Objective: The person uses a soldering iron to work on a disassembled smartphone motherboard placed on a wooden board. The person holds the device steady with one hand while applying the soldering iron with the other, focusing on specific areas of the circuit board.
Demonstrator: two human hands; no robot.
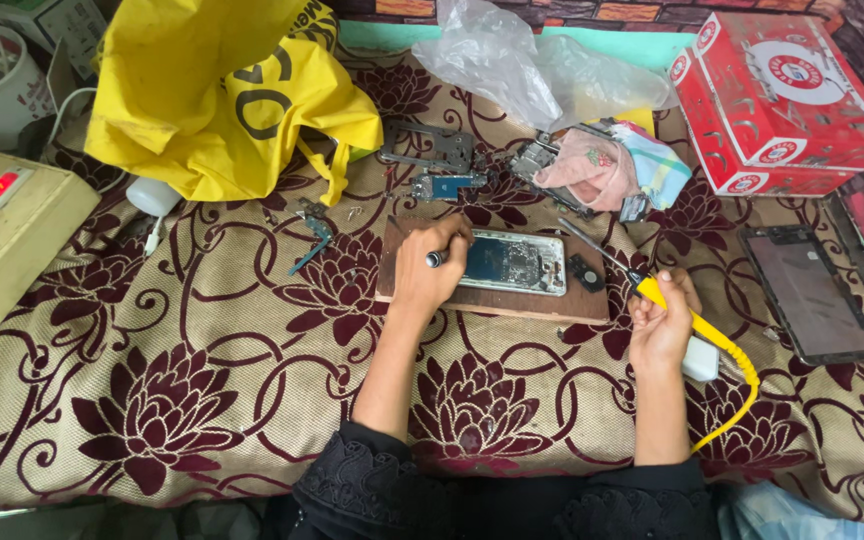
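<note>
Right in the middle of the patterned cloth (202, 330), the left hand (430, 272) has its grip closed around a small dark tool (438, 259), resting on the end of an opened phone (512, 263). Looks like that hand pins the phone down as much as it works on it. The phone lies flat on a wooden board (492, 295), probably so the cloth underneath doesn't get scorched or snagged.

Just to the right, the right hand (662, 320) grips a yellow-handled soldering iron (642, 285), fist closed, tip angled up and away from the phone, hanging in the air above the board's far corner. Its yellow cord (732, 390) loops down past the wrist.

Beyond the board there's loose phone parts (442, 160), a pinkish cloth bundle (597, 170), a crumpled clear plastic bag (522, 60) and a big yellow bag (222, 100). A red box (782, 100) sits far right, with a separate screen panel (812, 295) below it. Nothing really blocks the way between iron and phone.
</note>
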